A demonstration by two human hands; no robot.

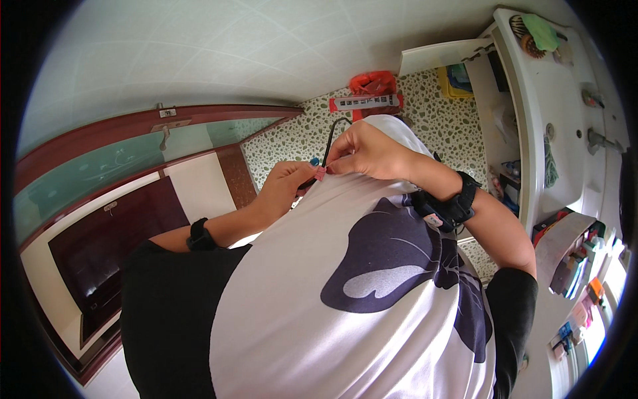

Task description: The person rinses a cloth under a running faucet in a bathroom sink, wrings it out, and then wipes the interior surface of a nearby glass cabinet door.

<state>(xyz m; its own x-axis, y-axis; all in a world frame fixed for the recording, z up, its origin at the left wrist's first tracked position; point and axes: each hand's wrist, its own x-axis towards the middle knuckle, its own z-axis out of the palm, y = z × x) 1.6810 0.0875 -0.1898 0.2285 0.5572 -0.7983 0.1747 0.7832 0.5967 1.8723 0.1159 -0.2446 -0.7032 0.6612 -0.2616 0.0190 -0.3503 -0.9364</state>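
In front of the white shirt [286,286], which has a dark butterfly print, my two hands meet with their fingertips close together. My left hand [287,182] pinches a small pinkish-red piece [320,174] on a thin black cord [329,143]. From the other side, the thumb and forefinger of my right hand [373,154] close at the edge of that same piece. The cord rises from the piece and bends over toward my right hand. A black band [199,234] circles my left wrist, and a bulkier black strapped device [448,207] is on my right.
Beyond my hands is a pebble-patterned floor [458,130] with a red plastic bag [372,84]. At right, a white basin counter [541,100] has its cabinet door [442,56] swung out. A glass-panelled sliding door [189,141] with a dark red frame stands at left.
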